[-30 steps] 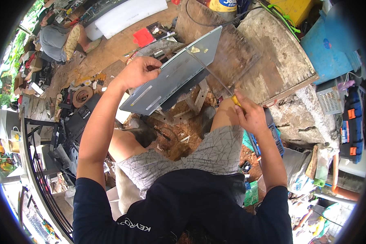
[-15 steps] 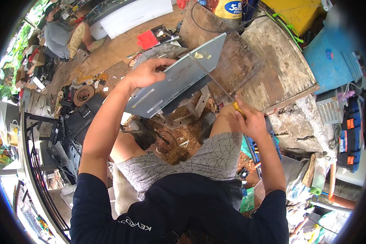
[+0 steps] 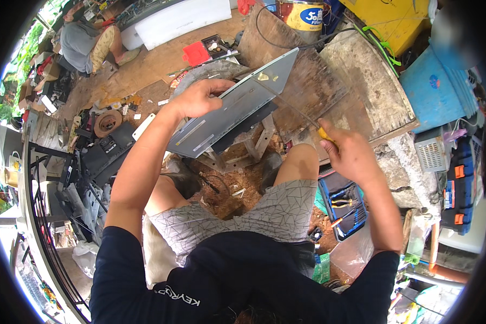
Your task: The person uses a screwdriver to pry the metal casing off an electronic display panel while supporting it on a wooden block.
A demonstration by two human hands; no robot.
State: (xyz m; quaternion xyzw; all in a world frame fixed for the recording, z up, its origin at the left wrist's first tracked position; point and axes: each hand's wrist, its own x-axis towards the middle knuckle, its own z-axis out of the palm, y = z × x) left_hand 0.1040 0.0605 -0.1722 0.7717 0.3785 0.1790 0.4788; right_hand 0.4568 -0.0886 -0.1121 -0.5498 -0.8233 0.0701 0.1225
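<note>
A flat grey panel (image 3: 229,116), like a display panel, stands tilted on its edge in front of my knees. My left hand (image 3: 201,98) is closed over its upper left edge, with the fingertips hidden behind it. My right hand (image 3: 353,151) is wrapped round the yellow handle of a long-shafted screwdriver (image 3: 297,108). The tip of the shaft meets the panel near its top edge, beside a small pale yellow patch (image 3: 263,77). Under the panel is a metal-framed stand (image 3: 248,148), and a dark strip shows along the panel's lower side.
Wooden boards (image 3: 370,81) lie to the right, with a blue bin (image 3: 434,81) beyond. An open tool case (image 3: 343,208) sits by my right knee. A red box (image 3: 195,53) is on the floor ahead. Scrap electronics (image 3: 105,154) crowd the left. Another person (image 3: 89,43) sits far left.
My right hand has moved right and slightly back with the screwdriver, its tip still at the panel. My left hand and the panel have hardly moved. The tool case shows more fully.
</note>
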